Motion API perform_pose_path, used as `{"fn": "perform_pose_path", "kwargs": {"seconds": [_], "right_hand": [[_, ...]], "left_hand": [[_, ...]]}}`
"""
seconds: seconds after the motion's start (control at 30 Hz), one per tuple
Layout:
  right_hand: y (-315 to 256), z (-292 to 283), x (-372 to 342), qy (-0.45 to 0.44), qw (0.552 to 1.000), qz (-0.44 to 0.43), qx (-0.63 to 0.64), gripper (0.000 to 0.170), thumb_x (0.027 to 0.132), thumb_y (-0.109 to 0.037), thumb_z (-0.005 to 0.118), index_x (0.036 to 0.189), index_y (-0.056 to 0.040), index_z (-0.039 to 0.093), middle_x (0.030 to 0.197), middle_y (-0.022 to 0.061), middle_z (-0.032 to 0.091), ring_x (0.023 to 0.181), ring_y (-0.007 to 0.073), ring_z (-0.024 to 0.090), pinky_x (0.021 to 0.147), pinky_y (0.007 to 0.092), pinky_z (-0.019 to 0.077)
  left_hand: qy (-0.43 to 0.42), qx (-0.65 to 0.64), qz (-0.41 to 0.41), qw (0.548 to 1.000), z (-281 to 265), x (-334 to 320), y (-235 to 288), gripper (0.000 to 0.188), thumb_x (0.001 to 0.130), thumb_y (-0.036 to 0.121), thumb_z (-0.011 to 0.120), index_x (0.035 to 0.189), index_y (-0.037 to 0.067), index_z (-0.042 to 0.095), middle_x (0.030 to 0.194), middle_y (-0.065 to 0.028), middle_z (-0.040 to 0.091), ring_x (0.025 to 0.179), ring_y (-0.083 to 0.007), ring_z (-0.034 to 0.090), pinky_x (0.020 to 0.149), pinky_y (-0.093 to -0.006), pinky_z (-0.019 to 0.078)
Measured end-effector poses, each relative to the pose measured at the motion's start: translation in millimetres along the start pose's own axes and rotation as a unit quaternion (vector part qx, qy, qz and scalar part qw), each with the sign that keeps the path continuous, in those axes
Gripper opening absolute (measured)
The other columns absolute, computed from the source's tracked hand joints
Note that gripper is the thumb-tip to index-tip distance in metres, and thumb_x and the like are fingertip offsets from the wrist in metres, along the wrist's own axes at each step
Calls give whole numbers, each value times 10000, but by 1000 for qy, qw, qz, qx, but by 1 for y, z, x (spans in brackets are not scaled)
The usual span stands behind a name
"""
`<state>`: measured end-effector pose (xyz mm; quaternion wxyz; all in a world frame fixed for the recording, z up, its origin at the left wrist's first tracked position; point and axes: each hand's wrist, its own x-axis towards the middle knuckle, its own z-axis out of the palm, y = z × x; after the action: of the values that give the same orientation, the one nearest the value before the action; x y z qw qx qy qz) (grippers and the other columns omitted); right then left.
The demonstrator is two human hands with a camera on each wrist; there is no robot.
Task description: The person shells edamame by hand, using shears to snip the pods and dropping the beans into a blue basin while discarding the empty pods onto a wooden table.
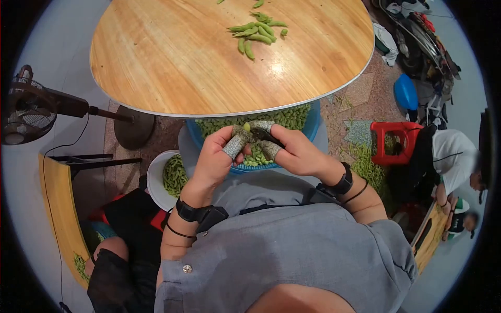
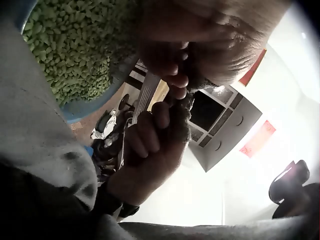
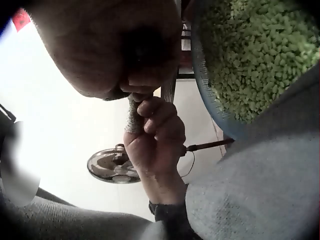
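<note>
Both hands meet above a blue basin (image 1: 313, 121) of shelled green beans (image 1: 292, 118). Grey speckled coverings wrap the thumbs and some fingers. The left hand (image 1: 218, 151) pinches a small green pod (image 1: 247, 127) between covered thumb and finger. Against it, the right hand (image 1: 295, 151) has its thumb and forefinger closed around something dark at the fingertips, too small to make out. In the left wrist view the right hand (image 2: 155, 145) shows curled fingers; in the right wrist view the left hand (image 3: 157, 135) does, with the pinched thing hidden.
Whole pods (image 1: 261, 31) lie on the wooden table (image 1: 172, 62) ahead. A white bucket (image 1: 154, 180) of pods stands left of the lap, a fan (image 1: 31, 107) farther left. At right are a red stool (image 1: 377, 143), a blue bowl (image 1: 405, 92), pods on the floor and other people.
</note>
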<state>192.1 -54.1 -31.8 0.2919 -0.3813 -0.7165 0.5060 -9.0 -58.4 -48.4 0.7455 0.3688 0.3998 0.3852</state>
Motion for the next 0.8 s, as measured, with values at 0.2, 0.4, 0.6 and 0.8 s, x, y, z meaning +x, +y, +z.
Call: {"fn": "perform_pose_path", "kwargs": {"seconds": [0.2, 0.4, 0.6, 0.8], "right_hand": [[-7, 2, -2, -6, 998, 45, 33, 338, 802, -77, 447, 1130, -3, 489, 844, 139, 583, 751, 224, 574, 691, 331, 467], [-4, 8, -1, 19, 994, 45, 100, 383, 812, -39, 413, 1191, -41, 471, 793, 61, 547, 643, 148, 517, 589, 289, 451], [-6, 0, -2, -90, 811, 294, 497, 404, 905, -66, 345, 1288, -180, 403, 685, -39, 373, 466, 29, 243, 400, 179, 189], [-4, 9, 1, -63, 876, 315, 361, 332, 896, -90, 329, 1211, -147, 420, 676, -43, 387, 486, 42, 285, 423, 194, 300]], "left_hand": [[10, 74, 35, 997, 1, -1, -4, 96, 871, 60, 503, 909, 43, 590, 725, 16, 585, 590, -45, 491, 513, -186, 382], [71, 499, 348, 791, -4, 6, -16, 91, 886, 92, 516, 893, 35, 587, 723, -7, 590, 600, -70, 517, 507, -204, 392], [-67, -174, -70, 980, -10, 1, -15, 134, 915, 160, 523, 897, 50, 597, 648, -9, 573, 530, -55, 485, 469, -197, 375], [46, 285, 167, 943, -9, 10, -25, 133, 840, 123, 600, 905, 13, 565, 682, -27, 589, 547, -148, 542, 497, -278, 441]]}}
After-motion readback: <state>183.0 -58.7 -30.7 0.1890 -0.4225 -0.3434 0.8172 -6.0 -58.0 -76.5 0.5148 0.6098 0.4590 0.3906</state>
